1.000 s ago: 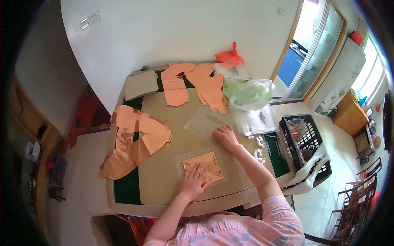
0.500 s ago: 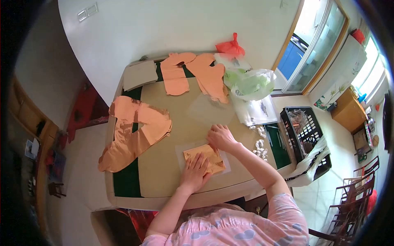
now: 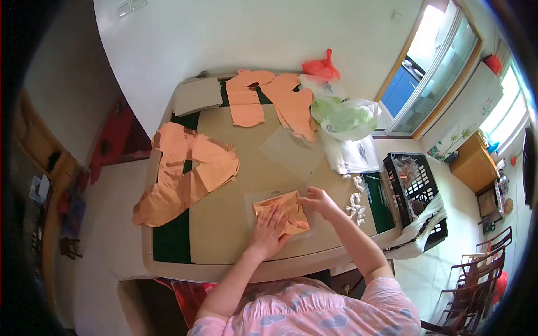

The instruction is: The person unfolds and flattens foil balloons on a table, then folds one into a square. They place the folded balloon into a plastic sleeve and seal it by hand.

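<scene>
A folded rose-gold foil balloon (image 3: 294, 224) lies on a clear plastic sleeve (image 3: 249, 200) near the table's front edge. My left hand (image 3: 268, 229) rests flat across its left part, fingers stretched out. At the upper right edge of the foil is my right hand (image 3: 318, 203), its fingers curled and the thumb and fingertips closed at that edge. A large flat foil balloon (image 3: 196, 159) lies spread out on the left of the table. Two more flat foil balloons, one (image 3: 246, 106) beside the other (image 3: 291, 103), lie at the back.
Cardboard (image 3: 224, 224) covers the green tabletop. White twisted pieces (image 3: 355, 207) lie right of my hand. Plastic bags (image 3: 350, 120) and a red bag (image 3: 322, 66) are at the back right. A black crate (image 3: 417, 179) stands beyond the right edge. Folded card (image 3: 196, 99) sits back left.
My right hand has drawn back a little to the right and down, its fingers now curled in. More of the foil's upper right corner shows. My left hand stays on the foil.
</scene>
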Tool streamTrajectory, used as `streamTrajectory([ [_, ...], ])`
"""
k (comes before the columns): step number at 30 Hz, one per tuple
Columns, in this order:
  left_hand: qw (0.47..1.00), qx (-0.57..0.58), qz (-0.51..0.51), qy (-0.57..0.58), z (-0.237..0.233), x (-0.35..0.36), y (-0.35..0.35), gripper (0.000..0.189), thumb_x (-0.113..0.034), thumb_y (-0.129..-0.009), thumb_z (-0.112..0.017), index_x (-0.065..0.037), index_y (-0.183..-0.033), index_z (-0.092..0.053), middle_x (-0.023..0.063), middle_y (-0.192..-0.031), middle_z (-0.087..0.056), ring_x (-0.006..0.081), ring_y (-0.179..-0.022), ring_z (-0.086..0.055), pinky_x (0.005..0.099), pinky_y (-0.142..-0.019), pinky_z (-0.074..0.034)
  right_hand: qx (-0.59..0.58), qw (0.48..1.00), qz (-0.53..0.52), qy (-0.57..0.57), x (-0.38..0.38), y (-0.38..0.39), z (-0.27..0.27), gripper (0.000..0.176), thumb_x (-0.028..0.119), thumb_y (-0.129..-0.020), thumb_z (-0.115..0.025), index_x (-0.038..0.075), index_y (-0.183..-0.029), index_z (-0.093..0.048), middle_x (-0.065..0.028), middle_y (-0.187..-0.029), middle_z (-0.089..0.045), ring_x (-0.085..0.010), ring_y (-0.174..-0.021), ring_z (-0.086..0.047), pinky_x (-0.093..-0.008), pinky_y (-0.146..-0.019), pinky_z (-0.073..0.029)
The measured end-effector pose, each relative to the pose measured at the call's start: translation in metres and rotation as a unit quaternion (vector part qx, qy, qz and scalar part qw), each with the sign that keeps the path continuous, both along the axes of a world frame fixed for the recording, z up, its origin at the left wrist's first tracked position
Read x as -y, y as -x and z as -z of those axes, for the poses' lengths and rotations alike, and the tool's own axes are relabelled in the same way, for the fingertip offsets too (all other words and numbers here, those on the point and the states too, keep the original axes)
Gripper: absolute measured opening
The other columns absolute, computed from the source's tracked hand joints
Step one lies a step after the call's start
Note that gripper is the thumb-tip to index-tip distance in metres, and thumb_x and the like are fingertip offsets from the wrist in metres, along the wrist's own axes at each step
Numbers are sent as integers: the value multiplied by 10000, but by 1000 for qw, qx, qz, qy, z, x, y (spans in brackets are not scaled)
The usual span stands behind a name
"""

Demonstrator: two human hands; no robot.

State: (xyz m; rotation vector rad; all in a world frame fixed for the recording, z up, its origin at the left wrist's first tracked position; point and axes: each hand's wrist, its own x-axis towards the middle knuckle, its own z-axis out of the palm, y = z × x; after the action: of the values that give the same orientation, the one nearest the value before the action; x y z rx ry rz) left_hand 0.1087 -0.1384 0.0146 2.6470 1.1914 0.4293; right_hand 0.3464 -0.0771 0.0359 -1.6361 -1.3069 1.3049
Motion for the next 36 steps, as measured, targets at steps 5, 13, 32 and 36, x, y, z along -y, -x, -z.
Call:
streamTrajectory([
  [5,999,40,8,36,-14,3,3,582,-375,-931,-524,-84,-1419,-399,195,-1534,-232,336,-1428,-209,483,-1149,-187,106,988,64,-92,14,21,16,283,117,-784,-742,-15,-983,-591,-51,-777,-626,-115,-702,-556,-299,-608,-465],
  [13,986,151,-75,5,-22,-105,26,461,-198,-959,-463,-56,-1395,-413,176,-1505,-300,335,-1397,-279,439,-1138,-250,-107,987,118,-35,48,-12,7,329,3,-808,-668,-43,-1124,-588,-95,-1011,-673,-149,-892,-634,-273,-781,-508],
  [32,987,-86,-130,34,-39,-11,-10,412,-270,-876,-594,-55,-1226,-567,128,-1071,-560,293,-1041,-532,479,-930,-399,-157,963,212,-58,123,-69,-4,468,-81,-814,-616,-12,-1266,-518,-79,-1097,-659,-140,-933,-640,-266,-825,-508],
  [36,994,51,-99,12,-42,-31,5,399,-257,-841,-647,-52,-1173,-563,96,-1072,-555,278,-1024,-542,446,-900,-429,-156,964,207,-54,123,-71,-21,477,-82,-831,-606,-23,-1293,-499,-86,-1100,-654,-140,-980,-623,-269,-844,-495],
])
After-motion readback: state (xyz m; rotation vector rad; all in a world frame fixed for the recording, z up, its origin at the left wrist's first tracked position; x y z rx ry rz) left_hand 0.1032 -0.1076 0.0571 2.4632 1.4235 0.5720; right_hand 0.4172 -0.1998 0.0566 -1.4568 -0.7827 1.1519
